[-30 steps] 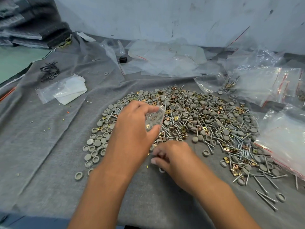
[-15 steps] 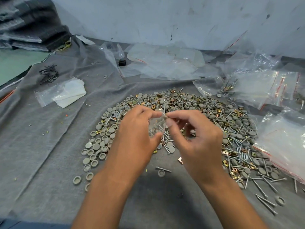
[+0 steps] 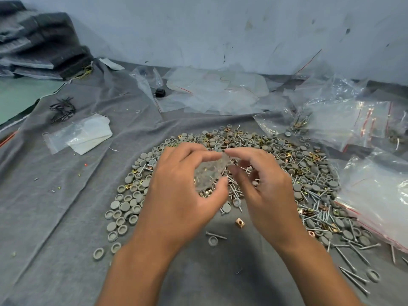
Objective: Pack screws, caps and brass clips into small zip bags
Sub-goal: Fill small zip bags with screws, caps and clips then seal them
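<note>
A wide heap of grey round caps (image 3: 123, 206), silver screws (image 3: 318, 217) and brass clips (image 3: 239, 223) is spread over the grey cloth. Above its middle my left hand (image 3: 183, 195) holds a small clear zip bag (image 3: 208, 173) between thumb and fingers. My right hand (image 3: 265, 186) is raised beside it and pinches the bag's top edge with thumb and forefinger. What the bag holds is too blurred to tell.
Clear plastic bags with red zip lines lie at the right (image 3: 375, 195) and back right (image 3: 344, 122), and loose plastic sheets at the back (image 3: 216, 93). At the left lie a bag with white paper (image 3: 81, 135), black ties (image 3: 63, 109) and folded grey cloth (image 3: 42, 45).
My right hand rose from the cloth near the front of the heap to the bag's mouth. My left hand stayed raised with the bag.
</note>
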The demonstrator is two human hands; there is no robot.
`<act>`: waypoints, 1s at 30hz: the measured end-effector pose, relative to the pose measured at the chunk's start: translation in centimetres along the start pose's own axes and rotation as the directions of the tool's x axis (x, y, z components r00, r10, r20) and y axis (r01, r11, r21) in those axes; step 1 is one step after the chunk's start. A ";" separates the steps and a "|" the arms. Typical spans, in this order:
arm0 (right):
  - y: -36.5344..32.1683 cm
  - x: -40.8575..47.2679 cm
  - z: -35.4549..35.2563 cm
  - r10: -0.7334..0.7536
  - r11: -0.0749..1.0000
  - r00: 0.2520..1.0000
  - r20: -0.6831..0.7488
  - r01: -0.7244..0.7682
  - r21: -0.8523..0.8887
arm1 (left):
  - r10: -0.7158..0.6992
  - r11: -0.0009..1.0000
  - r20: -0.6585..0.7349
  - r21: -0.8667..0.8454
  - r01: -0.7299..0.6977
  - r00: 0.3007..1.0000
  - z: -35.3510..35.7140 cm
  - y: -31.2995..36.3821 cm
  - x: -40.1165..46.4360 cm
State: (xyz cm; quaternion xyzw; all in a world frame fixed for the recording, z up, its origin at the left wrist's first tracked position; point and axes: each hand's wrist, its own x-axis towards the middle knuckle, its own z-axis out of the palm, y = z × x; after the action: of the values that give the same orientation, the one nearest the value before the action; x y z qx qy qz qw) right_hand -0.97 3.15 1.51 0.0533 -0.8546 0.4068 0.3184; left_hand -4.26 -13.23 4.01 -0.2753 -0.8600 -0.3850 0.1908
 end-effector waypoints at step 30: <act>0.5 -2.4 -5.3 0.188 0.951 0.962 -0.197 -0.128 0.281 | 0.027 0.914 -0.055 -0.403 -0.047 0.998 4.6 4.4 1.1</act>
State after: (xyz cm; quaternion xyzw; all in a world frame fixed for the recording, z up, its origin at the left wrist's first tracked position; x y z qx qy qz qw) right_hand 3.41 6.95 2.29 -0.0193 -0.7528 0.5455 0.3679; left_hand -2.89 -6.87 4.12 -0.3158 -0.7517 -0.5571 0.1577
